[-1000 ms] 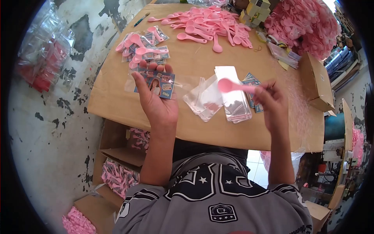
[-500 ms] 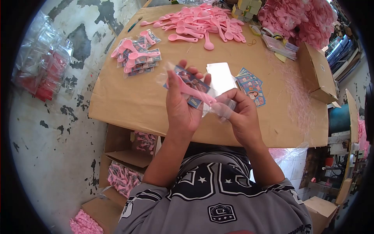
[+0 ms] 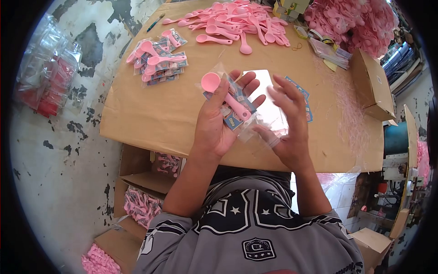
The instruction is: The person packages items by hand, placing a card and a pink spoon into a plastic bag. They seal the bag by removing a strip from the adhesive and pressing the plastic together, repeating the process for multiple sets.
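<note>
My left hand [image 3: 216,121] holds a clear plastic bag with a pink spoon [image 3: 235,104] and a blue printed card [image 3: 232,119], the thumb pressed over the spoon's neck. Just right of it, my right hand [image 3: 292,128] has its fingers spread, slightly blurred, with the thumb by the bag's loose end [image 3: 255,131]. Beneath the hands lies a white glossy stack [image 3: 269,107]. Blue printed cards [image 3: 306,102] show partly behind my right hand. Packed spoons in bags [image 3: 159,61] form a pile at the table's left.
Loose pink spoons [image 3: 232,23] are heaped at the back of the brown-covered table [image 3: 182,123]. A blue pen [image 3: 155,23] lies at the back left. Large bags of spoons [image 3: 349,23] and a cardboard box [image 3: 372,84] stand at the right. Open boxes [image 3: 150,176] sit below left.
My right hand has opened and its fingers have lifted off the bag's end. The bagged spoon is turned so its bowl now shows above my left thumb.
</note>
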Tool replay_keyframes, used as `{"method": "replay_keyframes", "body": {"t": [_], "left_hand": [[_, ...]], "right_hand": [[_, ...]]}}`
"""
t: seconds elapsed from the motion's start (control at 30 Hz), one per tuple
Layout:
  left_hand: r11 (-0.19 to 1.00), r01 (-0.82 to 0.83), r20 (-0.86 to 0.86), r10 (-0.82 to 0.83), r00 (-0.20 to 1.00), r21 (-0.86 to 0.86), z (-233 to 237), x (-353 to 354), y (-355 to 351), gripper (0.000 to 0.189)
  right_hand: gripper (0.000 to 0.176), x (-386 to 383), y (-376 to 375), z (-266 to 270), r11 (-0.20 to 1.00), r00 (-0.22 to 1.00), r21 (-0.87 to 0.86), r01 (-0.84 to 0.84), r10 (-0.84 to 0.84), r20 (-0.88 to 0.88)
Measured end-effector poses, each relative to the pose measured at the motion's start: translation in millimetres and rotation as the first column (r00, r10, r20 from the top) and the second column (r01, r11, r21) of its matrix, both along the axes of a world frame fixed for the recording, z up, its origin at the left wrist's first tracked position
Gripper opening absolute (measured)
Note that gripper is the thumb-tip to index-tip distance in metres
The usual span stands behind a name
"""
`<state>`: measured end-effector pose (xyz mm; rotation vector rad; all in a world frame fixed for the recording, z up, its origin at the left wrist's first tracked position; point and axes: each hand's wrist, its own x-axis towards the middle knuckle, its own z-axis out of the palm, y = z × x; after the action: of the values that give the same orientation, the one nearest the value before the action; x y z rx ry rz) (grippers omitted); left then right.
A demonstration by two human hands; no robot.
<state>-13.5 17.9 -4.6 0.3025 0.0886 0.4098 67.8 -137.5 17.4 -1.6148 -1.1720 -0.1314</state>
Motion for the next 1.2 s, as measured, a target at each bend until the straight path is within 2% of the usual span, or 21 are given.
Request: {"method": "replay_keyframes", "body": {"t": [0.07, 0.1, 0.2, 0.23, 0.3, 0.33, 0.37, 0.47, 0.6, 0.63, 0.73, 0.8, 0.87, 0.9, 0.97, 1.0, 1.13, 1.2], "left_hand": [[0.998, 0.043, -0.008, -0.043, 0.999, -0.041, 0.6, -1.7, 5.5, 0.040], [0.998, 0.046, -0.021, -0.047, 0.999, -0.049, 0.2, -2.4, 7.8, 0.040], [0.996, 0.058, -0.044, -0.061, 0.997, -0.064, -0.7, -4.7, 15.0, 0.040], [0.996, 0.067, -0.043, -0.070, 0.997, -0.066, -1.1, -5.9, 16.6, 0.041], [0.993, 0.104, -0.033, -0.106, 0.994, -0.057, -0.8, -7.3, 16.3, 0.044], [0.991, 0.129, -0.024, -0.130, 0.991, -0.043, 0.7, -7.7, 15.2, 0.045], [0.987, 0.155, -0.017, -0.156, 0.988, -0.028, 2.2, -7.6, 13.8, 0.047], [0.979, 0.204, -0.062, -0.202, 0.977, 0.030, 4.4, -4.9, 5.7, 0.049], [0.949, 0.312, -0.085, -0.307, 0.948, 0.055, 6.4, -2.1, -6.0, 0.054], [0.948, 0.315, -0.094, -0.310, 0.946, 0.043, 3.5, -2.5, -8.3, 0.060], [0.971, 0.218, -0.221, -0.192, 0.956, 0.100, 2.7, -3.3, -1.0, 0.063], [0.958, 0.153, -0.217, -0.100, 0.971, 0.242, -1.0, -3.0, 3.4, 0.066], [0.917, 0.118, -0.152, -0.064, 0.986, 0.380, 2.9, -5.0, 2.2, 0.064], [0.871, 0.140, -0.160, -0.072, 0.985, 0.471, 6.8, -6.3, -1.2, 0.061], [0.751, 0.177, -0.175, -0.083, 0.981, 0.636, 14.5, -9.4, -8.8, 0.056], [0.738, 0.179, -0.196, -0.064, 0.978, 0.650, 14.4, -8.8, -10.1, 0.054], [0.719, 0.163, -0.273, 0.039, 0.961, 0.676, 13.8, -11.0, -11.4, 0.046], [0.703, 0.126, -0.274, 0.101, 0.956, 0.700, 10.9, -12.5, -14.0, 0.047]], "right_hand": [[0.042, 13.0, -8.8, 9.4, 0.992, 0.939, -0.124, -0.009, 0.051, 0.339], [0.022, 13.8, -12.4, 13.4, 0.987, 0.938, -0.153, -0.053, 0.102, 0.332], [0.020, 32.3, -23.9, 20.0, 0.948, 0.939, -0.067, -0.311, 0.317, 0.131], [0.023, 40.0, -26.2, 13.6, 0.918, 0.919, 0.079, -0.389, 0.392, -0.025], [0.029, 40.7, -22.7, 10.8, 0.985, 0.981, -0.050, -0.165, 0.169, 0.094], [0.032, 39.8, -19.7, 10.5, 0.994, 0.985, -0.100, -0.040, 0.056, 0.164], [0.042, 38.7, -15.6, 9.7, 0.985, 0.955, -0.170, 0.035, 0.017, 0.298], [0.046, 29.6, -1.3, 3.5, 0.986, 0.918, -0.164, 0.018, 0.049, 0.393], [0.037, 30.9, 1.7, 1.7, 0.987, 0.894, -0.148, -0.057, 0.117, 0.432], [0.038, 28.8, -0.2, 9.1, 0.994, 0.910, -0.103, -0.041, 0.080, 0.406], [0.034, 34.6, -14.9, 21.4, 0.979, 0.976, 0.023, -0.203, 0.201, 0.086], [0.031, 32.9, -20.2, 18.9, 0.987, 0.982, 0.080, -0.141, 0.150, -0.112], [0.034, 22.9, -24.1, 18.5, 0.999, 0.939, 0.047, 0.004, 0.012, -0.343], [0.052, 27.4, -23.2, 13.2, 0.999, 0.924, 0.026, -0.047, 0.053, -0.378], [0.061, 21.2, -23.4, 14.6, 0.996, 0.836, -0.013, -0.089, 0.068, -0.544], [0.065, 18.3, -22.4, 16.2, 0.993, 0.782, -0.028, -0.116, 0.074, -0.619], [0.061, 17.8, -20.9, 8.2, 0.982, 0.723, -0.023, -0.185, 0.121, -0.681], [0.053, 18.4, -15.8, 7.8, 0.998, 0.894, -0.038, 0.053, -0.065, -0.443]]}}
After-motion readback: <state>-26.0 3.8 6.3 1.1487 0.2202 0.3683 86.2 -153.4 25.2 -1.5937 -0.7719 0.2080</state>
